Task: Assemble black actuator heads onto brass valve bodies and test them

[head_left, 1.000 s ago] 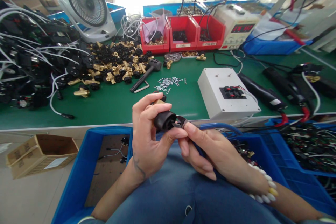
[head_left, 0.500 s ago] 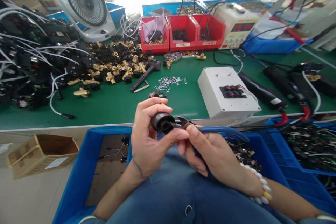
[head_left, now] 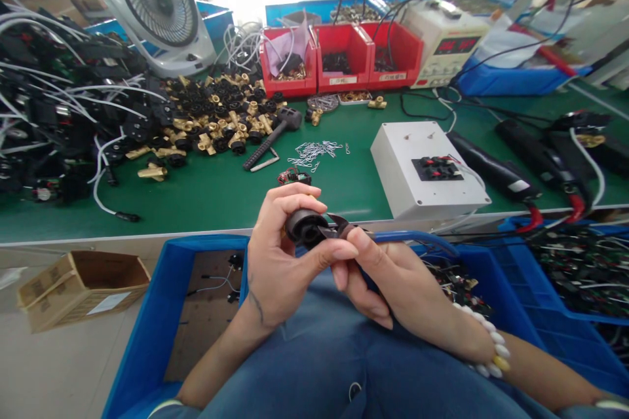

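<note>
My left hand (head_left: 282,262) is closed around a round black plastic fitting (head_left: 305,222), its hollow end facing right. My right hand (head_left: 381,275) grips blue-handled cutting pliers (head_left: 339,226) near the head. The jaws stand apart, and the lower tip reaches the fitting's hollow end; whether it touches inside I cannot tell. My left thumb lies beside the jaws. Just beyond my left fingers is a small circuit board (head_left: 295,176) with red wires. Further back on the green bench lie loose wire clips (head_left: 314,154) and a black hammer (head_left: 272,137).
Brass and black fittings (head_left: 230,121) are piled behind the hammer, beside wired black assemblies (head_left: 73,91). Red bins (head_left: 344,59) and a power supply (head_left: 445,46) line the back. A grey box (head_left: 427,170) and electric screwdrivers (head_left: 491,167) sit right. Blue crates (head_left: 132,340) stand below the bench edge.
The pliers' handle has dipped slightly and the jaws have shifted a little at the fitting. Both hands keep their hold; the whole view has moved only slightly.
</note>
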Demonstrator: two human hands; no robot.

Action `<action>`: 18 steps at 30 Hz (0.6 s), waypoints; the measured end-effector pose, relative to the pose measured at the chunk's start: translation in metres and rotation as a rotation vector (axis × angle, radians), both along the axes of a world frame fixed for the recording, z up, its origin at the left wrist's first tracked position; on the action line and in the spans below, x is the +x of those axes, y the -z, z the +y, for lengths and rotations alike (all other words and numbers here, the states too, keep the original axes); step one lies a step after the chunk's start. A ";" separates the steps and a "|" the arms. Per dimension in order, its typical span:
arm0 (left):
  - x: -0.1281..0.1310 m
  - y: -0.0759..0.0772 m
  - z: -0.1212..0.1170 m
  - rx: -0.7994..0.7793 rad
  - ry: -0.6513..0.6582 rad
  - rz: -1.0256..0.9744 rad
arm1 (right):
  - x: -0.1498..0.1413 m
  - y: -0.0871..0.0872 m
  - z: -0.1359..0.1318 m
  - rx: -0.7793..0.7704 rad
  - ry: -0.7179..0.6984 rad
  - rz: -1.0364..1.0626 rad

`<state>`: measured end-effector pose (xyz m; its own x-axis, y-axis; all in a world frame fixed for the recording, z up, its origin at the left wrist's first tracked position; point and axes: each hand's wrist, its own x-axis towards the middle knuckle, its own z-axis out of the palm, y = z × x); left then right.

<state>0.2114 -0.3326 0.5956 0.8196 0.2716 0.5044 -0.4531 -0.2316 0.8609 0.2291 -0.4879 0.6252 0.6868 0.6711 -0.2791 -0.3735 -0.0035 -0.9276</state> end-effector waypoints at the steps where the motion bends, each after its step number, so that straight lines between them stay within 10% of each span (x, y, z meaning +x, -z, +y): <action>1: 0.000 0.000 0.000 -0.017 0.000 0.020 | 0.000 0.001 0.001 -0.003 0.005 -0.006; 18: 0.003 0.006 0.001 -0.069 0.002 0.093 | 0.008 0.010 0.005 0.034 -0.025 -0.044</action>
